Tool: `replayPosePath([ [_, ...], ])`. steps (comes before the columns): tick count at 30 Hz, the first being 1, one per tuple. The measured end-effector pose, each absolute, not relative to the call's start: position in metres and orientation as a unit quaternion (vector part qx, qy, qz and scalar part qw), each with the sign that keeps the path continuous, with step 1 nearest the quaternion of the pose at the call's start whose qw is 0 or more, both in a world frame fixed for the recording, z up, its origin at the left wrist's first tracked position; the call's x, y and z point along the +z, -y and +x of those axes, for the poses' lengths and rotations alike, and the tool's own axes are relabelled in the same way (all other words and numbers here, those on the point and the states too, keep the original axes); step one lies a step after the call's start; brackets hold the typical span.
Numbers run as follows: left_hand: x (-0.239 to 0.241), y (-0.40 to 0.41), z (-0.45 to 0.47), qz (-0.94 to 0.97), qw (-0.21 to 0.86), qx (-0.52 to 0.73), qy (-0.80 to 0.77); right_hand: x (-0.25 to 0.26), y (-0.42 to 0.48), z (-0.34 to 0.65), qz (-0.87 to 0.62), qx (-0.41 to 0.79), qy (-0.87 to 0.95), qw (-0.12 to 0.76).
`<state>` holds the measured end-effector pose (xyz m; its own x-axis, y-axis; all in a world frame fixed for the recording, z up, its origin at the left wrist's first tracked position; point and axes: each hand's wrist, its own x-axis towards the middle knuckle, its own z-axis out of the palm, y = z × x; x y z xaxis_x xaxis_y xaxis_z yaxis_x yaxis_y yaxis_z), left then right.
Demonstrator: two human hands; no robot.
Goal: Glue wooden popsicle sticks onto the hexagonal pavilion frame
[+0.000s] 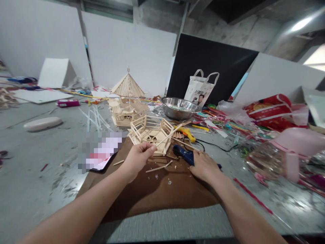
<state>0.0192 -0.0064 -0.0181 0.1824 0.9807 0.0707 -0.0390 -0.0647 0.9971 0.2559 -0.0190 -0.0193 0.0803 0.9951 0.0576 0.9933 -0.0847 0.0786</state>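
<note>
My left hand [139,159] is closed in a pinch on a thin wooden stick [169,135], which slants up to the right across a wooden stick model [152,134] with railings. That model stands on a brown mat [157,193], just beyond my left fingers. To the right, my right hand [205,166] is wrapped over a dark blue hand tool [185,155]; its exact kind is not clear, and part of it is hidden under the fingers. Short stick pieces [159,167] and small clear bits lie on the mat between my hands.
Behind stands a roofed wooden pavilion model [128,91]. A yellow glue gun [186,133] with a black cord, a metal bowl [180,108] and a tote bag [199,88] are beyond. A phone [104,152] lies left; a pink-lidded jug [286,156] stands right among clutter.
</note>
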Motion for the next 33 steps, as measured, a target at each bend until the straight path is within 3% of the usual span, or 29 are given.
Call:
replayPosePath([
  [3, -0.015, 0.009, 0.019, 0.598, 0.467, 0.495, -0.423, -0.014, 0.017, 0.259, 0.745, 0.068, -0.663, -0.03],
  [6, -0.009, 0.011, 0.016, 0.585, 0.461, 0.515, -0.423, -0.007, 0.017, 0.261, 0.732, 0.107, -0.661, -0.126],
  [11, -0.002, 0.015, 0.015, 0.561, 0.475, 0.536, -0.415, -0.009, 0.023, 0.249, 0.588, 0.117, -0.755, -0.268],
  [24, -0.007, 0.027, 0.026, 0.646, 0.468, 0.47, -0.378, -0.017, 0.032, 0.228, 0.527, 0.051, -0.79, -0.308],
  [33, -0.016, 0.03, 0.032, 0.692, 0.477, 0.415, -0.348, -0.015, 0.04, 0.219, 0.473, 0.044, -0.832, -0.287],
])
